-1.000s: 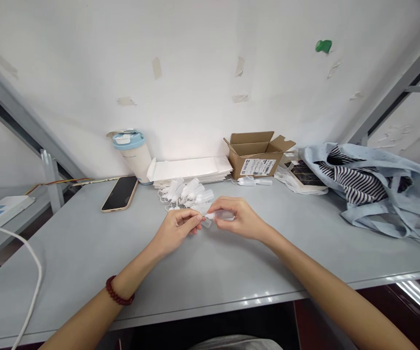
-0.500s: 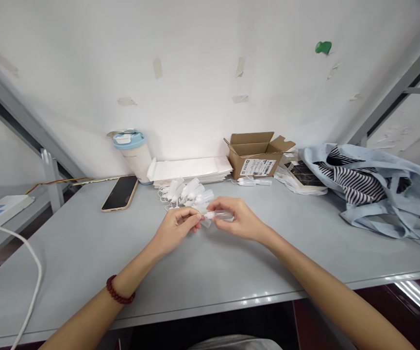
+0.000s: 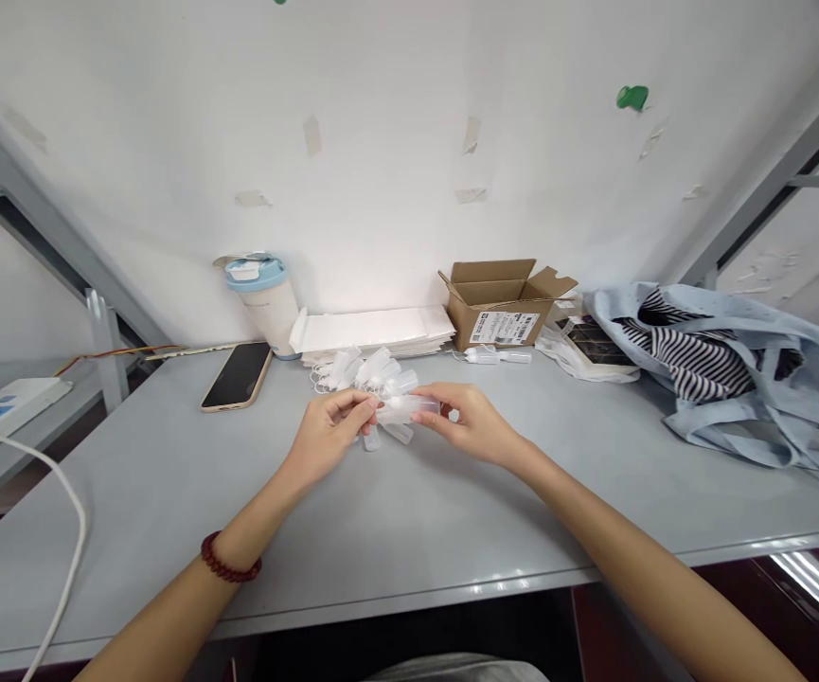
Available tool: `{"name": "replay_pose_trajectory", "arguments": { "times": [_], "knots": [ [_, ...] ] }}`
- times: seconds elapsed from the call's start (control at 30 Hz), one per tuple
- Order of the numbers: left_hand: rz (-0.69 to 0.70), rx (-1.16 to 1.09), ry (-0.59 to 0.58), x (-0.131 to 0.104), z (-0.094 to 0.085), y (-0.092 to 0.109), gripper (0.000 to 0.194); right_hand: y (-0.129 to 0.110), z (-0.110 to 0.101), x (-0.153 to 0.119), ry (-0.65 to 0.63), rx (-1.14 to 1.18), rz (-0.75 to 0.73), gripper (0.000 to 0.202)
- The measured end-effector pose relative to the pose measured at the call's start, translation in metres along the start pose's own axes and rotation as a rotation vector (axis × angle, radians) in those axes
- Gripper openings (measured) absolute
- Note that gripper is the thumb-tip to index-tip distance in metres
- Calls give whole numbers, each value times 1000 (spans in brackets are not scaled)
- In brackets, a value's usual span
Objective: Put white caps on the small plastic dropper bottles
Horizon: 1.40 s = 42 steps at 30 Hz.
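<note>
A small translucent dropper bottle (image 3: 415,408) lies sideways between my hands, over a pile of similar bottles. My right hand (image 3: 471,420) grips its base end between thumb and fingers. At the nozzle end, my left hand (image 3: 334,431) is closed in a pinch; whatever small part is between those fingertips is hidden. Just behind sits the pile of dropper bottles (image 3: 375,365), with white caps and thin loops. A couple of bottles poke out below my fingers, resting on the grey table (image 3: 381,530).
Behind the pile lies a stack of white envelopes (image 3: 373,330). An open cardboard box (image 3: 501,317) stands right of it, with two bottles (image 3: 498,355) in front. A phone (image 3: 237,377) and a tumbler (image 3: 265,303) are left; a blue fabric bag (image 3: 728,360) lies right.
The bottle in my right hand has shifted slightly left and up, with its nozzle end nearer my left fingertips. My left hand has moved a little left. The camera view has shifted slightly.
</note>
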State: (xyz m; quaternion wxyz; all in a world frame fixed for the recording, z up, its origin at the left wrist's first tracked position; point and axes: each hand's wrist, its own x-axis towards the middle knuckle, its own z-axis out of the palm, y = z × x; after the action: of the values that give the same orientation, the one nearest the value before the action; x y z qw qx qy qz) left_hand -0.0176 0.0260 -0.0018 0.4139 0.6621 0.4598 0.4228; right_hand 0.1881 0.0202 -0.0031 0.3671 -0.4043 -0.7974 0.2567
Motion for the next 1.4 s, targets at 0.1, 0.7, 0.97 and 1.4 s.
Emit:
{"name": "replay_pose_trajectory", "arguments": {
  "times": [0.1,0.7,0.97,1.4],
  "knots": [
    [-5,-1,-10,0,0,-1,24,1,1,0,20,6,-8,27],
    [-32,-5,12,-5,3,1,23,4,1,-1,41,-18,-56,21],
    [-10,34,-8,-8,5,4,23,4,1,-2,42,15,-36,23],
    [-29,27,70,1,-4,0,24,10,6,0,-16,-34,-74,26]
  ]
}}
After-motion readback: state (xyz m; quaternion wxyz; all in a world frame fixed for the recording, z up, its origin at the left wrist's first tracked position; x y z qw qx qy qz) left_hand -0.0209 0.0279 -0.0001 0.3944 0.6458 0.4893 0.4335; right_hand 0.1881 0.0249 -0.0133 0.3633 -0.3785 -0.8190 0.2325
